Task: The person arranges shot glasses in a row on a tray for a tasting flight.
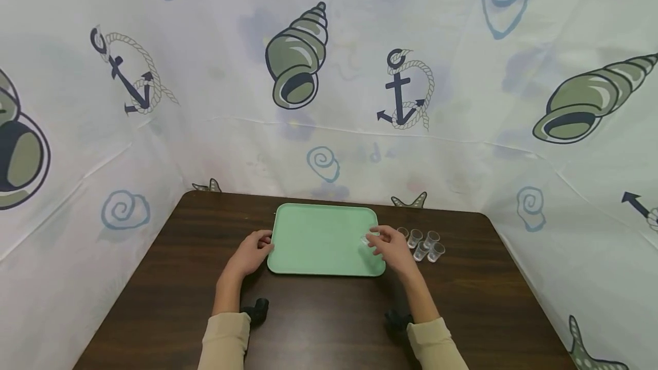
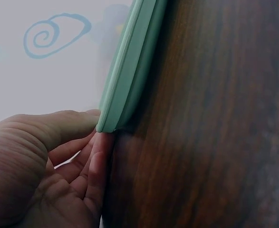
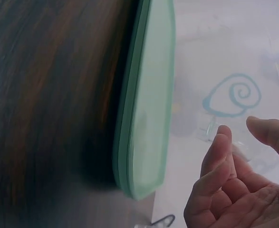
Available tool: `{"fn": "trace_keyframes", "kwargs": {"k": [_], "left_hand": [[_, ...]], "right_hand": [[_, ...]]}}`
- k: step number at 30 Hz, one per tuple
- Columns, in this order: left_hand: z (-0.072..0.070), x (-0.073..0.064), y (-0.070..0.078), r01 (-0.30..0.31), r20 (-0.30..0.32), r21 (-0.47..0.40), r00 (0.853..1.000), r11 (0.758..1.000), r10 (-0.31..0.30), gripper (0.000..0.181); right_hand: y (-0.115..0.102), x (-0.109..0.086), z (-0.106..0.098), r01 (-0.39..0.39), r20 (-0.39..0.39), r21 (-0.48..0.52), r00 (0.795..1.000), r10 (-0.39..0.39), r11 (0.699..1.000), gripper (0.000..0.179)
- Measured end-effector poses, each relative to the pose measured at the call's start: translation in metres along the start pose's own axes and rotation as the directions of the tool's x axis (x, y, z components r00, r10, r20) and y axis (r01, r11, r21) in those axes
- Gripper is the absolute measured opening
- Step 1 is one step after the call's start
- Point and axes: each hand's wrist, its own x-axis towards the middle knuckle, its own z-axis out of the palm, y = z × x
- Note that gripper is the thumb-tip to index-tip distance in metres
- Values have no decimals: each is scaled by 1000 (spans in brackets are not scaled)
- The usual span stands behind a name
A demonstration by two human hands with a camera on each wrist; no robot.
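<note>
A light green rectangular tray (image 1: 321,238) lies on the dark wooden table. At its left edge my left hand (image 1: 252,253) pinches the rim, thumb on top and fingers below, as the left wrist view shows. My right hand (image 1: 392,247) is raised over the tray's right edge. Its thumb and fingers hold a small clear plastic cup (image 1: 365,240), partly hidden by the fingers; in the right wrist view the see-through cup (image 3: 209,128) shows behind the fingertips. To the right of the tray stand several more clear cups (image 1: 421,251), close together beside the right hand.
The brown table (image 1: 319,324) ends at a white curtain (image 1: 349,147) with shells and anchors printed on it, which surrounds it at the back and both sides. Black wrist straps (image 1: 257,312) with cameras sit at both wrists.
</note>
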Motion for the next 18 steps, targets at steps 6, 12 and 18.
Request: {"fn": "trace_keyframes", "kwargs": {"k": [6,12,18], "left_hand": [[2,-1,1,-13,12,-14,1000,1000,13,47],[3,-2,-2,-1,12,-15,1000,1000,1,48],[3,0,0,-10,10,-15,1000,1000,10,47]], "right_hand": [[-3,3,12,-1,31,22,1000,0,1000,42],[-8,7,29,2,80,41,997,-6,999,42],[-13,12,45,17,163,72,986,-29,997,47]]}}
